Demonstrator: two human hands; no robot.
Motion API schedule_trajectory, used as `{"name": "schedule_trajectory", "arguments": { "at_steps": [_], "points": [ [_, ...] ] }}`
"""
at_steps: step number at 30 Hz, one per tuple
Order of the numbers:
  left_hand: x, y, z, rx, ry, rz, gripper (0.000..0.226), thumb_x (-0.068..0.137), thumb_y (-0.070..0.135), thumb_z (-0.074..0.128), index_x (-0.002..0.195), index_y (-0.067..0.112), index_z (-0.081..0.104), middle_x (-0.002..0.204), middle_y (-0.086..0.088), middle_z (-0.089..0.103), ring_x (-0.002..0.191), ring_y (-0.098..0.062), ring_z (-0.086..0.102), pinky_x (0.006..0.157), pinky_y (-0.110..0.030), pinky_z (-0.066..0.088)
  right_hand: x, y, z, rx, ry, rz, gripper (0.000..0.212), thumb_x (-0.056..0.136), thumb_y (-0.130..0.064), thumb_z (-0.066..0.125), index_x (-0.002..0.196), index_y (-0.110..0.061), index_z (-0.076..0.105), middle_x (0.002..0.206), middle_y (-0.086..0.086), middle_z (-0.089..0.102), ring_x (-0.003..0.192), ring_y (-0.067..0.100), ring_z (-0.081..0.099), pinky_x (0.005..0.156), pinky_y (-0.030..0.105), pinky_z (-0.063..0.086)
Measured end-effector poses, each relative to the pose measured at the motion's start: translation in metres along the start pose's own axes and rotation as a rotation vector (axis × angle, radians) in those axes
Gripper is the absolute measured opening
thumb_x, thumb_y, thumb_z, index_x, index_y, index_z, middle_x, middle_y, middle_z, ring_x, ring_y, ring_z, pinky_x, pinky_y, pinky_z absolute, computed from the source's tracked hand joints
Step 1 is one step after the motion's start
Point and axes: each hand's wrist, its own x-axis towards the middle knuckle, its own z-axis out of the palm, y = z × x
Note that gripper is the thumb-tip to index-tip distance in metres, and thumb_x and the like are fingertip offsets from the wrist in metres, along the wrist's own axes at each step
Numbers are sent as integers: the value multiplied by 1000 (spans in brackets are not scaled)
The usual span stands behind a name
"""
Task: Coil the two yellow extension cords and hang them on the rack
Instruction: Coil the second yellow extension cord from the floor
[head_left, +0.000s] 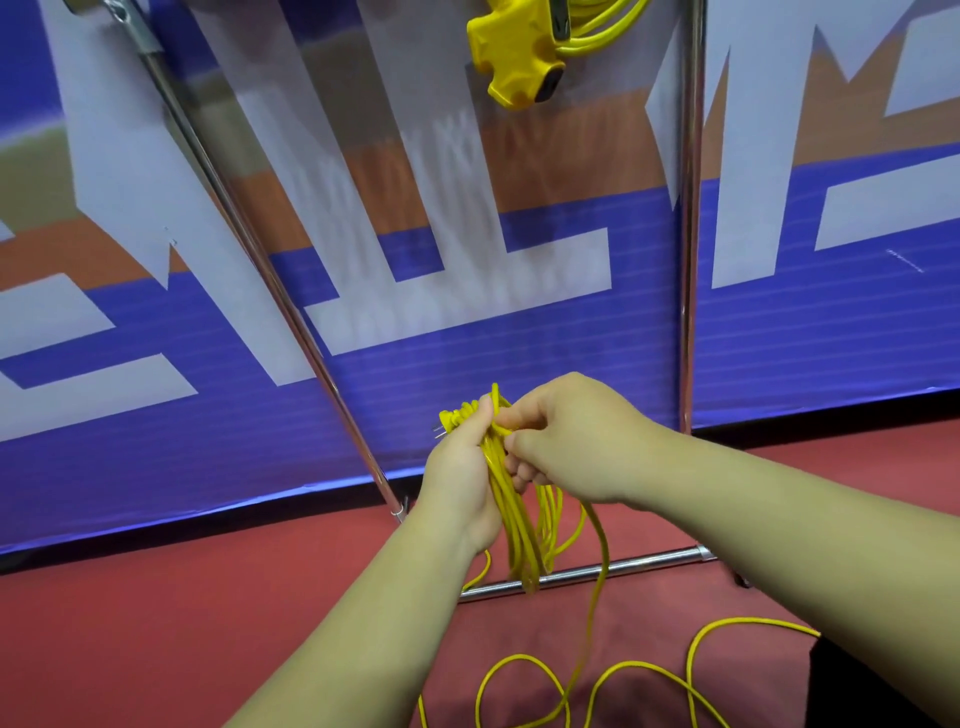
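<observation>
left hand (460, 467): curled tight around the top of the coil, the plug (451, 417) sticking out on its left side.
coil (511, 519): hung from that grip with its long axis near vertical; its loops dropped toward the bottom bar (623, 566) of the rack.
right hand (571, 441): just right of the left hand, fingers pinching a strand against the top of the coil.
running strand (597, 571): fell from the right hand to the floor.
loose cord (691, 675): lay in open curves on the red floor (208, 623), below and right of the grip, so nearer the right hand. The next loop would probably be drawn up from that side.
hung cord (602, 26): on the rack, above and slightly right of both hands, with its outlet block (514, 52) dangling.
</observation>
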Motion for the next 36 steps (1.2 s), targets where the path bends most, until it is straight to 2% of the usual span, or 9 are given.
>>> {"name": "schedule_trajectory", "arguments": {
  "at_steps": [5,9,13,18,21,25,30,33,36],
  "points": [
    [9,20,-11,-97,121,79,35,101,42,50,76,18,57,59,-1,46,47,-17,42,51,-29,35,-4,-2,8,201,78,8,9,90,-7,64,97,-9,58,73,11,74,65,25,71,70,45,61],
    [12,44,-29,-268,201,182,36,104,39,46,76,18,55,65,2,52,61,-16,53,61,-32,42,-9,3,7,328,-15,10,6,95,-8,61,96,-5,56,71,9,70,61,18,66,58,32,56],
    [7,71,-55,-532,238,244,33,104,38,47,81,16,55,71,2,65,69,-18,71,76,-40,52,-15,16,4,387,-161,62,5,98,-6,56,93,-6,58,71,7,68,61,17,64,59,30,53],
    [2,94,-79,-768,280,312,35,106,32,46,78,12,51,59,4,53,47,-10,57,55,-25,56,-16,31,5,489,-271,146,4,98,-5,56,95,-5,58,75,10,67,65,18,64,66,31,55],
    [0,100,-92,-882,182,284,31,103,30,52,78,12,53,60,7,47,39,-6,43,40,-16,41,-18,37,5,473,-311,192,4,98,-6,58,94,-6,60,75,9,67,66,18,63,68,31,56],
    [-7,94,-91,-402,134,298,24,98,27,58,76,22,54,55,11,32,37,-2,29,36,-14,26,-11,35,-4,399,-90,212,7,94,-3,61,87,-6,63,71,8,66,54,12,53,54,25,46],
    [-22,57,-55,255,89,283,6,94,14,65,90,12,62,52,3,31,37,-8,28,38,-19,28,-4,28,-18,404,121,168,10,91,-8,67,82,-3,67,72,12,68,58,19,53,64,35,42],
    [-23,36,-40,398,33,233,17,92,11,68,107,2,67,49,0,34,36,-11,29,40,-21,29,-4,20,-16,396,130,110,11,91,-12,69,82,-7,69,70,6,70,58,15,56,62,29,47],
    [-22,27,-33,418,-28,199,16,92,13,69,107,7,70,50,-2,33,37,-13,29,42,-23,31,-2,14,-17,382,124,53,10,92,-13,69,84,-7,69,69,3,71,57,9,58,60,23,49]
  ]
}}
